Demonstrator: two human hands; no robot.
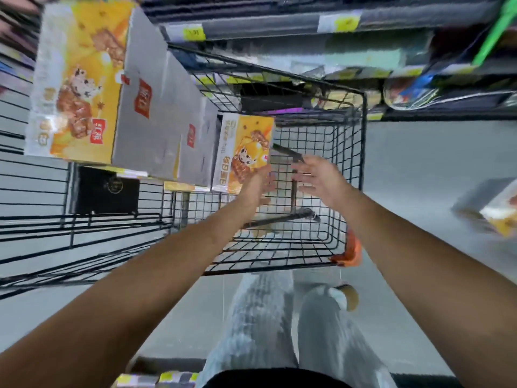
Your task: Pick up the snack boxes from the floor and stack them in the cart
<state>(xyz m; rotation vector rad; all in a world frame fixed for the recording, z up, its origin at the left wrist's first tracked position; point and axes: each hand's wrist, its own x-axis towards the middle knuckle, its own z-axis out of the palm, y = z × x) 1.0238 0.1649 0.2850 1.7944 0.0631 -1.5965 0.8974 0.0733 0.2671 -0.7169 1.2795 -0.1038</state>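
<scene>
Judging by the hands, the step in hand is setting a box into place. The yellow-and-white cardboard snack box (243,147) stands on end inside the black wire-grid cart (363,163), next to the tall stack of larger yellow cartons with plain grey sides (84,79). The left grip (261,182), a bare hand with fingers stretched out, lies at the box's lower corner. It seems to touch the box rather than clasp it, though blur hides the contact. The right grip (319,176) hovers spread wide over the basket and holds nothing. Another flat, glossy yellow-and-white snack box (492,208), smeared by motion, lies on the smooth grey floor (433,163) to the right. The next move probably calls for turning right, stooping and taking that slick, sharp-edged carton by opposite faces.
</scene>
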